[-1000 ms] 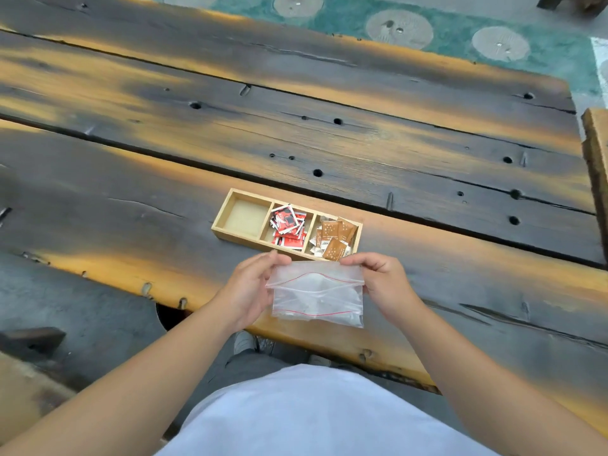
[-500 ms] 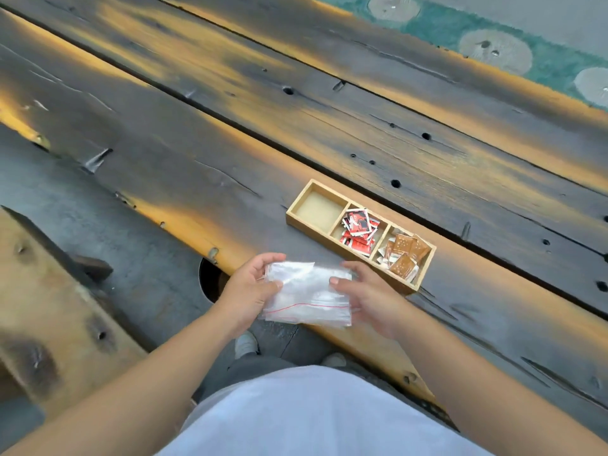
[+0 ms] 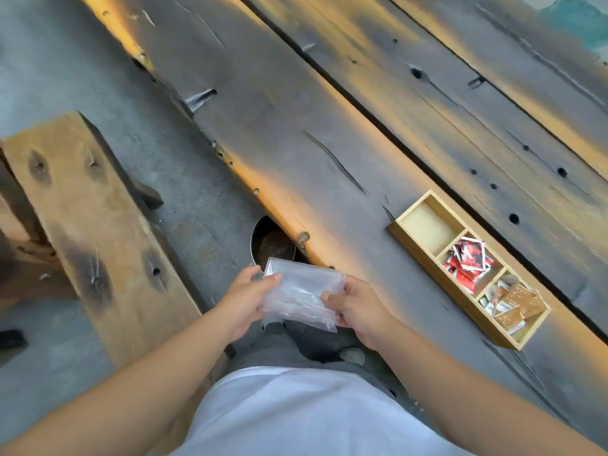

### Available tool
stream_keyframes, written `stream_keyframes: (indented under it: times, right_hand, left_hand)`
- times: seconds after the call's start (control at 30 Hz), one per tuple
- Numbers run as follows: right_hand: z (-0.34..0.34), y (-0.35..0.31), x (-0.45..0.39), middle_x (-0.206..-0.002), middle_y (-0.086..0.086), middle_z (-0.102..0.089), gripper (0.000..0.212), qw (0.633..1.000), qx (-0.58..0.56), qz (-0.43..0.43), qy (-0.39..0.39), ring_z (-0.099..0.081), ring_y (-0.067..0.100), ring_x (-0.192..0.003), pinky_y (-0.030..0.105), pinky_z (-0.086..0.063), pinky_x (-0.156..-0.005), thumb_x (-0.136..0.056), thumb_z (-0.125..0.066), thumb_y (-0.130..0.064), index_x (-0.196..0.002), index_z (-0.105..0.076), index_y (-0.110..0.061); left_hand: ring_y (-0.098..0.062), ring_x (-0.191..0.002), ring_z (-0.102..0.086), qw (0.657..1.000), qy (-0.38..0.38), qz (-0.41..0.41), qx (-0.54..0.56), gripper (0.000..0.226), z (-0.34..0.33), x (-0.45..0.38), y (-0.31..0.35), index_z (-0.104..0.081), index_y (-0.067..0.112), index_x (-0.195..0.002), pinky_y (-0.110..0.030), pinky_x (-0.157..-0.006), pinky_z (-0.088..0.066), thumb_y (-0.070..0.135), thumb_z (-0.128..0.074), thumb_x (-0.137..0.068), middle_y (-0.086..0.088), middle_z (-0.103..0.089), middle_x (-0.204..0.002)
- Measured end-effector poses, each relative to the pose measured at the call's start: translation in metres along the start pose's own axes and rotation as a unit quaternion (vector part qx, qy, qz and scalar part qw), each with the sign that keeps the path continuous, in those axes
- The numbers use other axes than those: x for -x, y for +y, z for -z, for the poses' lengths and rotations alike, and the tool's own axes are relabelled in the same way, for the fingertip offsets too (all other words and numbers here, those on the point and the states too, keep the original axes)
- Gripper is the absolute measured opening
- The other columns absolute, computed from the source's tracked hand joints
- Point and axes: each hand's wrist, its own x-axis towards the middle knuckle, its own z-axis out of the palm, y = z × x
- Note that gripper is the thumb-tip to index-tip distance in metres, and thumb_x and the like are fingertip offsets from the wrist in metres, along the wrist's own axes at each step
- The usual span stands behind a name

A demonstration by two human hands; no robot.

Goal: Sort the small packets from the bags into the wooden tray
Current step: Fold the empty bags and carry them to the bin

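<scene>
Gripping the clear bags (image 3: 301,292) from both sides, the left hand (image 3: 245,299) and right hand (image 3: 358,306) hold them beside the tray (image 3: 403,236).

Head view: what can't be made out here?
- Plastic bags, head view: held by the left hand and right hand; how many bags is blurred.
- Bin: mostly hidden under the table edge.
- Tray: print on red packets and brown packets too small.
</scene>
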Motion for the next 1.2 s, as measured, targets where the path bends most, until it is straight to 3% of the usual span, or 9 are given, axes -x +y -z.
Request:
stream_keyframes:
  times: [0.13, 0.27, 0.47, 0.57, 0.7, 0.83, 0.97, 1.07, 1.2]
  right_hand:
    - [-0.054, -0.004, -0.028, -0.080, 0.008, -0.063, 0.009, 0.997, -0.007, -0.039, 0.069, -0.061, 0.018, -0.070, 0.029, -0.054, -0.062, -0.090, -0.061, -0.001, -0.086, -0.060, -0.009]
    - [-0.099, -0.002, -0.056, -0.081, 0.007, -0.066, 0.013, 0.994, -0.035, -0.072, 0.070, -0.066, 0.018, -0.073, 0.026, -0.055, -0.057, -0.089, -0.055, 0.004, -0.088, -0.058, -0.009]
    - [-0.144, 0.009, -0.121, -0.099, 0.015, -0.070, 0.018, 0.977, -0.131, -0.135, 0.097, -0.071, 0.028, -0.094, 0.036, -0.061, -0.074, -0.088, -0.053, 0.003, -0.104, -0.060, -0.004]
    - [-0.149, 0.015, -0.163, -0.089, 0.008, -0.068, 0.016, 0.973, -0.081, -0.160, 0.143, -0.065, 0.019, -0.076, 0.029, -0.053, -0.061, -0.091, -0.060, -0.021, -0.104, -0.059, -0.011]
    - [-0.146, 0.028, -0.224, -0.063, 0.010, -0.057, 0.011, 0.963, -0.030, -0.190, 0.188, -0.046, 0.012, -0.045, 0.022, -0.034, -0.041, -0.091, -0.055, -0.010, -0.100, -0.061, -0.007]
    - [-0.148, 0.053, -0.279, -0.063, 0.006, -0.056, 0.007, 0.960, -0.039, -0.195, 0.197, -0.045, 0.010, -0.047, 0.021, -0.036, -0.044, -0.093, -0.054, -0.008, -0.094, -0.060, -0.012]
    - [-0.148, 0.083, -0.330, -0.058, 0.006, -0.056, 0.013, 0.951, -0.054, -0.194, 0.235, -0.043, 0.012, -0.048, 0.024, -0.033, -0.046, -0.094, -0.054, -0.009, -0.081, -0.057, -0.012]
    - [-0.146, 0.105, -0.360, -0.055, 0.005, -0.055, 0.018, 0.946, -0.061, -0.193, 0.252, -0.044, 0.013, -0.046, 0.025, -0.033, -0.046, -0.093, -0.055, -0.008, -0.075, -0.056, -0.012]
    - [-0.144, 0.129, -0.392, -0.048, 0.002, -0.053, 0.027, 0.942, -0.098, -0.191, 0.259, -0.041, 0.012, -0.041, 0.023, -0.031, -0.044, -0.093, -0.053, -0.008, -0.066, -0.053, -0.013]
  left_hand:
    - [-0.019, -0.119, -0.049, 0.997, 0.051, 0.060, 0.025, 0.086, 0.028, -0.020, -0.006, -0.020, 0.030, -0.150, -0.046, -0.093, -0.045, 0.043, -0.072, -0.083, 0.004, -0.043, -0.143]
    - [-0.022, -0.110, -0.063, 0.986, -0.018, 0.140, 0.089, 0.063, 0.038, -0.047, -0.011, -0.045, 0.024, -0.132, -0.052, -0.098, -0.046, 0.046, -0.073, -0.080, -0.002, -0.064, -0.126]
    - [-0.025, -0.097, -0.069, 0.987, 0.083, 0.110, 0.080, 0.053, 0.052, -0.119, -0.011, -0.045, 0.018, -0.129, -0.046, -0.079, -0.060, 0.015, -0.069, -0.082, -0.007, -0.064, -0.117]
    - [-0.027, -0.098, -0.066, 0.989, 0.095, 0.107, 0.048, 0.045, 0.067, -0.163, -0.010, -0.048, 0.022, -0.123, -0.046, -0.079, -0.059, 0.004, -0.063, -0.084, -0.004, -0.062, -0.106]
    - [-0.027, -0.098, -0.065, 0.993, 0.063, 0.104, 0.013, 0.047, 0.080, -0.225, -0.015, -0.044, 0.028, -0.119, -0.040, -0.072, -0.058, 0.000, -0.061, -0.084, 0.000, -0.061, -0.100]
    - [-0.029, -0.107, -0.063, 0.987, 0.076, 0.138, 0.028, 0.060, 0.085, -0.285, -0.035, -0.041, 0.023, -0.138, -0.047, -0.087, -0.057, 0.016, -0.068, -0.085, -0.010, -0.058, -0.125]
    - [-0.027, -0.104, -0.062, 0.979, 0.051, 0.191, 0.052, 0.035, 0.084, -0.330, -0.063, -0.051, 0.021, -0.122, -0.034, -0.068, -0.053, 0.019, -0.064, -0.089, -0.011, -0.061, -0.119]
    - [-0.026, -0.097, -0.066, 0.981, 0.106, 0.144, 0.080, 0.045, 0.078, -0.360, -0.083, -0.050, 0.018, -0.129, -0.037, -0.075, -0.058, 0.006, -0.063, -0.087, -0.010, -0.063, -0.115]
    - [-0.031, -0.096, -0.069, 0.978, 0.146, 0.114, 0.099, 0.050, 0.071, -0.392, -0.097, -0.051, 0.018, -0.131, -0.046, -0.086, -0.058, 0.010, -0.067, -0.084, -0.012, -0.065, -0.108]
